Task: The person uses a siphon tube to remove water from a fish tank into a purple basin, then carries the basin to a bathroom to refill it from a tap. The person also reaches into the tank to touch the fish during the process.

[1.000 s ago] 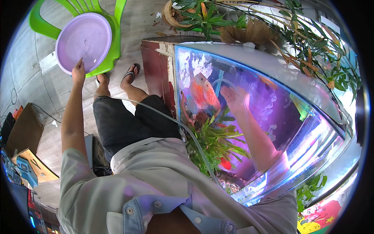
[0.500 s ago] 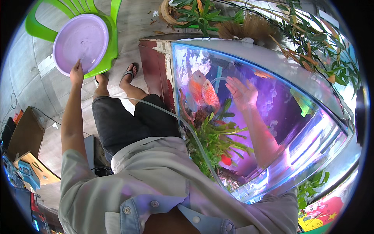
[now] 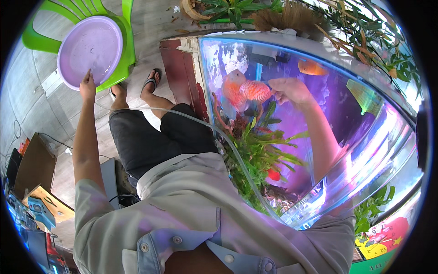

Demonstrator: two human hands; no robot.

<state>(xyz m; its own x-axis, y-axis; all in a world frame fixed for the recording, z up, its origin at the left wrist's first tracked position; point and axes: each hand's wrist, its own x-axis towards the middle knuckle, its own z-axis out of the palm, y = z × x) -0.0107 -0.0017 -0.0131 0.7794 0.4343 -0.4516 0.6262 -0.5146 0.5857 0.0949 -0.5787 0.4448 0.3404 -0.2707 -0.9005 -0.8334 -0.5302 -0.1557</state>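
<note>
My left hand (image 3: 87,86) is closed at the near rim of a round lilac basin (image 3: 68,80), pinching the end of a clear hose (image 3: 232,146). That hose runs across my lap to the glass fish tank (image 3: 346,55). Inside the tank, my right hand (image 3: 292,90) is under the water with its fingers bent together; what they hold, if anything, is hidden. Right at its fingertips is a patterned orange discus fish (image 3: 255,91); whether they touch, I cannot tell. A paler orange discus (image 3: 234,86) is just left of it, and another orange fish (image 3: 312,68) swims farther back.
The basin rests on a green plastic chair (image 3: 125,41). Green water plants (image 3: 269,150) grow in the tank near my arm. Potted plants (image 3: 232,11) line its far side. A brown board (image 3: 34,164) and cables lie at left.
My right hand has turned from an open palm to bent fingers beside the patterned fish. That fish has swung from upright to level. The left hand still holds its place at the basin.
</note>
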